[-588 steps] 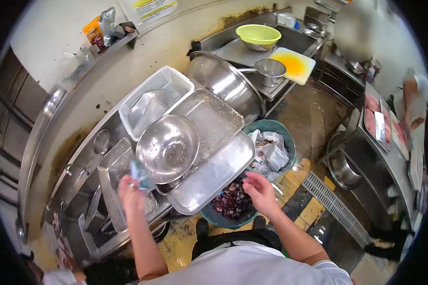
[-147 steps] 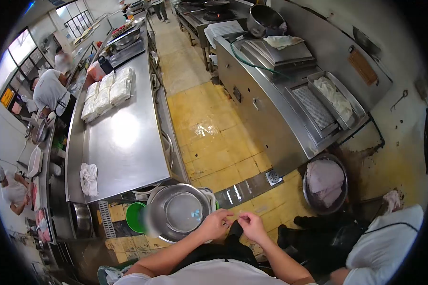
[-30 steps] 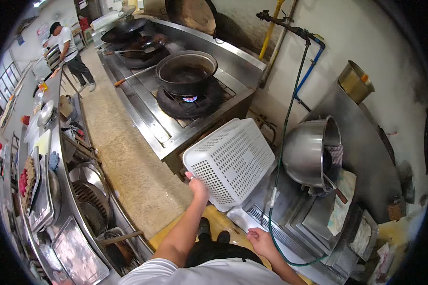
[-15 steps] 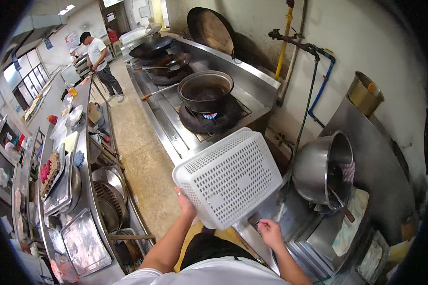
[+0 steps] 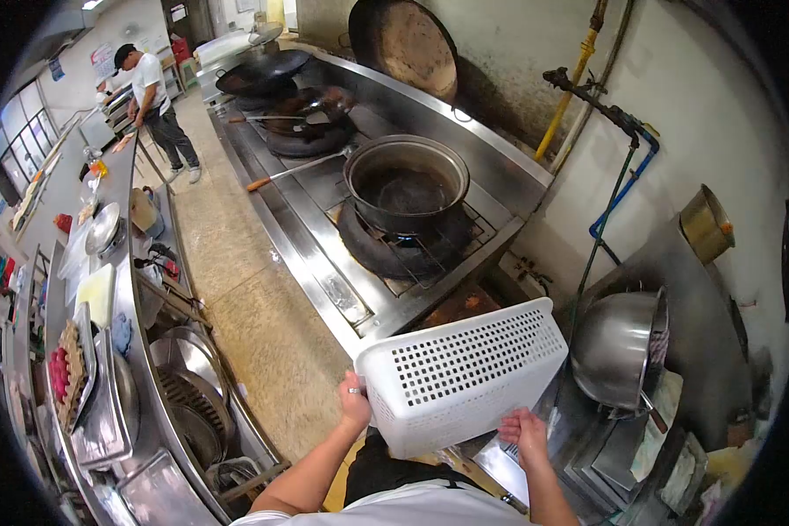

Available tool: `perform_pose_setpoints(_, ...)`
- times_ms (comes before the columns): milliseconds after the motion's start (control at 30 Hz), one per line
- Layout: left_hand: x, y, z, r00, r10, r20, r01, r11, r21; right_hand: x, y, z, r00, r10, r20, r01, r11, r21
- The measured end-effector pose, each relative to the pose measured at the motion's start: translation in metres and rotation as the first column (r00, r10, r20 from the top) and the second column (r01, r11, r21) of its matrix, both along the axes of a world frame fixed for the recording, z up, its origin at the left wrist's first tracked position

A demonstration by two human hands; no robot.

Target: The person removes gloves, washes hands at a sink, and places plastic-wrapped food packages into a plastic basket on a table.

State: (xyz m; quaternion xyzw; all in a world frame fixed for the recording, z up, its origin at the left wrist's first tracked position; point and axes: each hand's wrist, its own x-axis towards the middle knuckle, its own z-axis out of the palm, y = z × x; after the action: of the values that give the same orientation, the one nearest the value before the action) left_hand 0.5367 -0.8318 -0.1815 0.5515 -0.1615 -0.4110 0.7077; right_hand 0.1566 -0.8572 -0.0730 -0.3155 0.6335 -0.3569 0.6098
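Observation:
A white perforated plastic basket (image 5: 465, 377) is held up in front of my body, tilted with its perforated bottom and one long side showing. My left hand (image 5: 354, 401) is closed on its left end, a ring on one finger. My right hand (image 5: 524, 433) is at the basket's lower right side, fingers loosely bent and partly apart; whether they touch the wall I cannot tell. Beyond the basket, a deep metal pot (image 5: 407, 188) with a long wooden-tipped handle sits on a stove burner.
Woks (image 5: 263, 72) stand farther along the steel stove (image 5: 359, 298). On my right are a large steel bowl (image 5: 618, 346) and a brass-coloured pot (image 5: 707, 223). Left, a steel counter holds an egg tray (image 5: 68, 373) and pans. A person (image 5: 153, 105) stands at the counter's far end.
The basket has moved right and tipped, showing more of its long side. My left hand has moved with it. My right hand has come up beside the basket. The view has shifted nearer the stove.

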Motion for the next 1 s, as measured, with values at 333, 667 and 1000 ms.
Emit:
perform_pose_setpoints(333, 0.021, -0.029, 0.044, 0.988, -0.041, -0.148, 0.023, 0.993, -0.119, 0.060, -0.011, 0.039, 0.991, -0.102, -0.090, 0.091, 0.989, -0.121)
perform_pose_setpoints(667, 0.023, 0.012, 0.096, 0.992, 0.008, -0.128, -0.040, 0.969, -0.243, -0.029, -0.051, 0.072, 0.934, -0.328, -0.143, 0.230, 0.856, -0.464)
perform_pose_setpoints(1000, -0.039, 0.145, 0.119, 0.983, 0.154, -0.097, -0.173, 0.956, -0.236, -0.056, -0.064, 0.094, 0.821, 0.240, 0.519, -0.073, 0.944, -0.320)
